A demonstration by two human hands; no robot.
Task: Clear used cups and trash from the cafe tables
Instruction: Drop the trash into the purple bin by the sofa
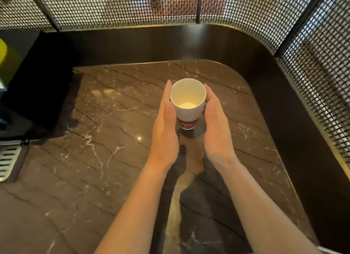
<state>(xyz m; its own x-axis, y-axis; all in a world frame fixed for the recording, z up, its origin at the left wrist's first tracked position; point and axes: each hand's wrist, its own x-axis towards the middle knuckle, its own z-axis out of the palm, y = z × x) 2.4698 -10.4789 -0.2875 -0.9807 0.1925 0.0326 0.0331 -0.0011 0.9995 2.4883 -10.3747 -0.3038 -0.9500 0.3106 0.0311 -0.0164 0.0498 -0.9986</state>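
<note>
A stack of paper cups (187, 104), white inside with a red base, stands upright on the brown marble table (106, 140). My left hand (165, 127) lies flat against the stack's left side, fingers straight. My right hand (216, 128) lies flat against its right side, fingers straight too. The two palms face each other with the stack between them. The top cup looks empty.
A dark raised ledge (274, 106) wraps the table's far and right edges, topped by a black metal mesh screen (322, 64). A dark box-like object (37, 87) stands at the left edge, with a slotted metal grate (9, 159) below it.
</note>
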